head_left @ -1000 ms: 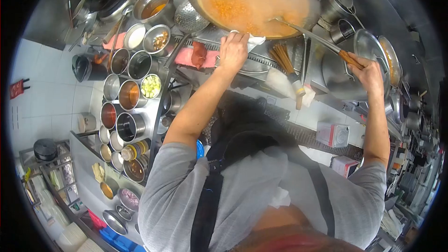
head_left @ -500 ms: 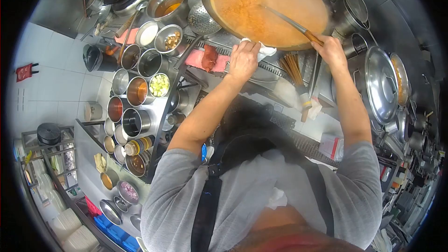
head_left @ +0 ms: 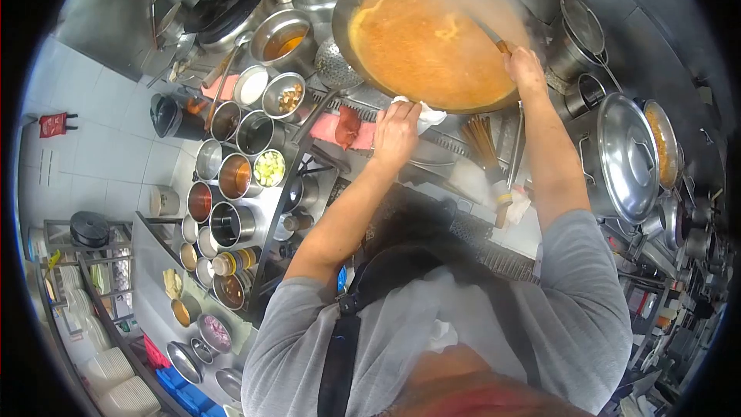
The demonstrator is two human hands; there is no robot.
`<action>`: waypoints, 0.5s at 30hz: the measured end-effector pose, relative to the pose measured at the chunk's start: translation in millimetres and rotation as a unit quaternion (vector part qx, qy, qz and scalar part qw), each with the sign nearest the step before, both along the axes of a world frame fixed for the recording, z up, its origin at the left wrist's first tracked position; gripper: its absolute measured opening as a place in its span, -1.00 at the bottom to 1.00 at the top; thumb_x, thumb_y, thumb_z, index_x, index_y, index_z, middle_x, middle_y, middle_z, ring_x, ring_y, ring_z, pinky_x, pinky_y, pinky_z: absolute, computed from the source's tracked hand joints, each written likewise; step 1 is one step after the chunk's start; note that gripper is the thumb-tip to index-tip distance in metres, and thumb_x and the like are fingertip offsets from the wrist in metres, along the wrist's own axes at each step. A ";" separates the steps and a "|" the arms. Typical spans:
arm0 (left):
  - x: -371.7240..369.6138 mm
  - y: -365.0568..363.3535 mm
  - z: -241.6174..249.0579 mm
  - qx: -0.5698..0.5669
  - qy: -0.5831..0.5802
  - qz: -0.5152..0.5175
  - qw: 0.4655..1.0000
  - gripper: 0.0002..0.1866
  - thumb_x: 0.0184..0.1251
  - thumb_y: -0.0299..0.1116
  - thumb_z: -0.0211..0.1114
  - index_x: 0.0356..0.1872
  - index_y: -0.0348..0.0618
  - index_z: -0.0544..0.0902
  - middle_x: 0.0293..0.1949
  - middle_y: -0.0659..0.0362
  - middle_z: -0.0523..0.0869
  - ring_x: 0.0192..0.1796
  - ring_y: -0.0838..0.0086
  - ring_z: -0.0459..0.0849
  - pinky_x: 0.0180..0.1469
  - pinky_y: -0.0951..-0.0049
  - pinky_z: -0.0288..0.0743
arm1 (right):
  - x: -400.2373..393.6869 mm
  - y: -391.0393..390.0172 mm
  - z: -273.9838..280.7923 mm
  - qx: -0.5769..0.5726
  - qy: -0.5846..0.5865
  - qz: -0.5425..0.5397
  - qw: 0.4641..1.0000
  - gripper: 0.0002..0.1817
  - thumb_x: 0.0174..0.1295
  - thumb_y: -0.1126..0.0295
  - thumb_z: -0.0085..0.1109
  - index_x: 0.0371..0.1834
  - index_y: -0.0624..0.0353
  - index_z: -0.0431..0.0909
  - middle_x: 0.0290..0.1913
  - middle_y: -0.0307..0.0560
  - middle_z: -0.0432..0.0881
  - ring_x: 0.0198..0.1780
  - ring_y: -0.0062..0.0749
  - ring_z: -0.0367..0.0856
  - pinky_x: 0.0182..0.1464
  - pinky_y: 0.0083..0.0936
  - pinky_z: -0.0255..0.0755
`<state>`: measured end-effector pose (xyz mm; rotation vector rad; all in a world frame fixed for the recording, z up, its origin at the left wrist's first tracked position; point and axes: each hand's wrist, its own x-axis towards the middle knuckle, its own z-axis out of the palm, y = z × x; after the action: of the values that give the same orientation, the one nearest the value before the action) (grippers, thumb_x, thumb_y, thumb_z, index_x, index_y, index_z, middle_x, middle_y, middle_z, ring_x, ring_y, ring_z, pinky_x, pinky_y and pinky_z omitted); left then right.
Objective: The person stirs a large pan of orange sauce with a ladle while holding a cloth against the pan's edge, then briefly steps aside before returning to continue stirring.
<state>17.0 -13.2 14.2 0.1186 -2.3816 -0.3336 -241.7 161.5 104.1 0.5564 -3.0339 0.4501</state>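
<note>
A large wok (head_left: pixel 344 40) full of steaming orange sauce (head_left: pixel 432 38) fills the top centre. My right hand (head_left: pixel 524 69) is closed round the wooden handle of a long utensil (head_left: pixel 491 33), whose far end is lost in steam and sauce. At the wok's near left rim my left hand (head_left: pixel 396 133) grips a white cloth (head_left: pixel 431 117). A red cloth (head_left: pixel 347 127) on a pink one lies just left of that hand. Below the wok stands a bamboo brush (head_left: pixel 482 143).
Steel pots of sauces and a pot of chopped green pieces (head_left: pixel 269 168) crowd the left counter. A perforated ladle (head_left: pixel 335 63) lies beside the wok. On the right are a large lidded pot (head_left: pixel 629 158) and a strainer (head_left: pixel 582 25).
My right hand and the utensil have moved up and slightly left. The sauce has swirled, and its lumpy patch has spread out. The whole view has shifted a little.
</note>
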 end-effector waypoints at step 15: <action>-1.4 1.2 -3.8 -0.001 -0.031 0.019 0.999 -0.71 0.21 -0.44 0.20 -0.06 -0.13 0.71 -0.08 0.18 0.75 0.07 0.35 0.65 -0.02 0.23 0.43 | 68.9 177.5 111.5 -0.010 0.056 0.015 0.998 -0.64 0.25 0.22 0.25 0.10 0.00 0.70 -0.05 0.15 0.73 0.00 0.02 0.71 0.08 -0.23 0.51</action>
<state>15.5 -12.1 10.3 0.1756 -2.4371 -0.3127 -172.7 339.0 215.6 0.6051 -2.9152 0.4356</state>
